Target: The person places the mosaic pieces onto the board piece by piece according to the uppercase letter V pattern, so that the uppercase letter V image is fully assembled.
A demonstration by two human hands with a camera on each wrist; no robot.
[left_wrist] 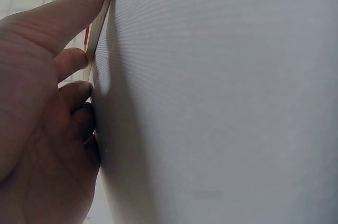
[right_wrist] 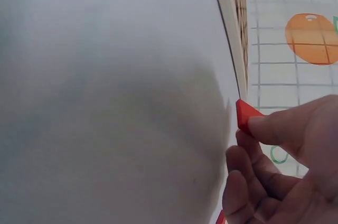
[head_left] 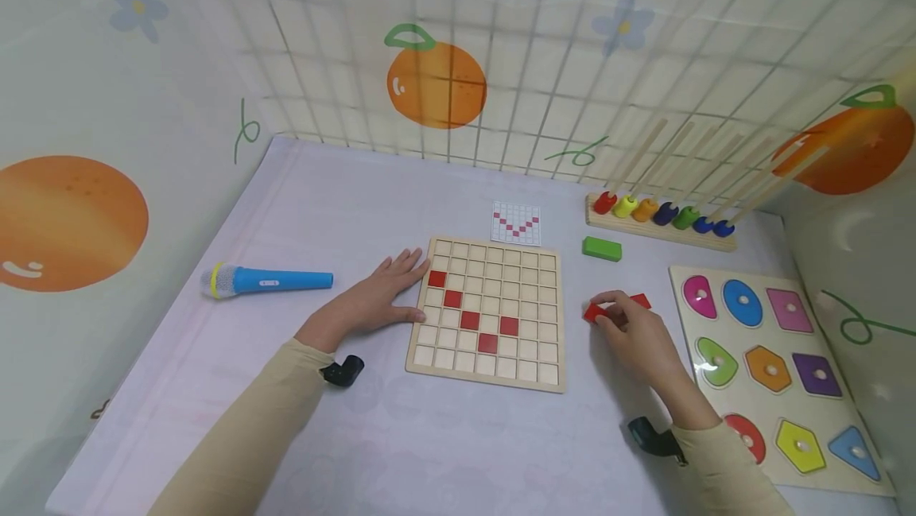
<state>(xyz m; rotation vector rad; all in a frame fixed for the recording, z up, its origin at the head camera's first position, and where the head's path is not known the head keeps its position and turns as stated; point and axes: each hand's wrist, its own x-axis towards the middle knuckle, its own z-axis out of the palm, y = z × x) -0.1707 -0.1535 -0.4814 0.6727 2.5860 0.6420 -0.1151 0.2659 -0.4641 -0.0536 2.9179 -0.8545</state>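
Observation:
A wooden grid board (head_left: pixel 486 385) lies mid-table, with several red tiles (head_left: pixel 469 320) in its squares, stepping down from the left and then up by one on the right. My left hand (head_left: pixel 375 293) touches the board's left edge with fingers extended and thumb spread. Right of the board, my right hand (head_left: pixel 637 337) pinches a red tile (right_wrist: pixel 246 117) between thumb and fingertips. Another red piece (head_left: pixel 641 300) lies just behind that hand, partly hidden by it. Behind the board is a small pattern card (head_left: pixel 516 223) with a pink V of squares.
A blue toy microphone (head_left: pixel 275 280) lies at the left. Back right stand a green block (head_left: pixel 602 249) and a peg rack (head_left: pixel 661 231) with coloured beads. A shape puzzle board (head_left: pixel 769 413) with knobbed pieces covers the right side. A patterned curtain (head_left: pixel 343 63) borders the table's back.

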